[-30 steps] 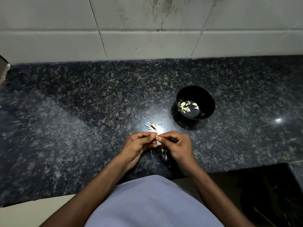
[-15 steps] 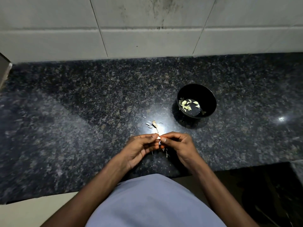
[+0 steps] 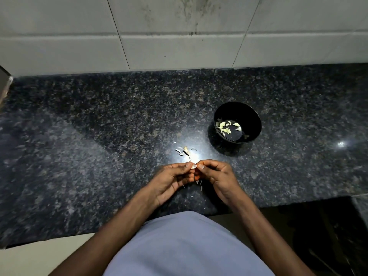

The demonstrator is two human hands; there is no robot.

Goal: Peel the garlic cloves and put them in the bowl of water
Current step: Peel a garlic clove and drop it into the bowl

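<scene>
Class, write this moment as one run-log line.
step: peeling | left hand: pinches garlic clove | right hand: pinches same clove | bowl: holds water, peeled cloves | skins: on counter

what the fingers and the frame edges keep out of sight

the garlic clove (image 3: 193, 166) shows only as a pale sliver between the thumb tips; the rest is covered by the left hand (image 3: 170, 179) and the right hand (image 3: 216, 176), so how much skin remains on it cannot be told. the scraps (image 3: 199, 185) below the hands are partly covered by them. the pale bits (image 3: 184, 151) beyond the fingers are too small to sort into skin or stem. in the bowl (image 3: 253, 116) the cloves (image 3: 226, 127) overlap, so their number is unclear, and the water barely shows. an object (image 3: 5, 86) at the left edge is cut off. both forearms run out of the bottom edge.
</scene>
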